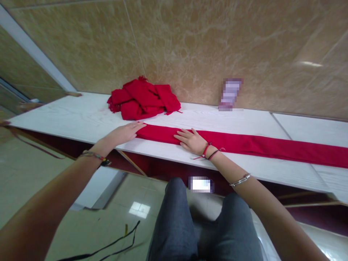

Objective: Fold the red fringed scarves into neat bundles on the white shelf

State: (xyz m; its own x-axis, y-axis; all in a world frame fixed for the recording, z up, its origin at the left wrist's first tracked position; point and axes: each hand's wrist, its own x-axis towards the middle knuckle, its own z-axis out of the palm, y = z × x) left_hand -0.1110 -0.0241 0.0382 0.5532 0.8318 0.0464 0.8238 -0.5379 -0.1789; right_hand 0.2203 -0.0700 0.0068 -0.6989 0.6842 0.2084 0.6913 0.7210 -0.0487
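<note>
A long red scarf [233, 142], folded into a narrow flat strip, lies along the white tabletop [201, 112] and runs out of view on the right. At its left end rests my left hand [125, 134], fingers stretched out over the cloth edge. My right hand [192, 141] lies flat on the same strip further right, its fingers spread. Neither hand grips the cloth. Behind my left hand sits a crumpled heap of red fringed scarves [144, 99]; how many it holds I cannot tell.
A tiled wall [190, 47] borders the back of the tabletop. A blurred-out purple and white item [230, 94] leans against it. Under the top are dark red open compartments [163, 166], with a bright blurred item [200, 184] by my knees. A black strap [108, 243] trails at lower left.
</note>
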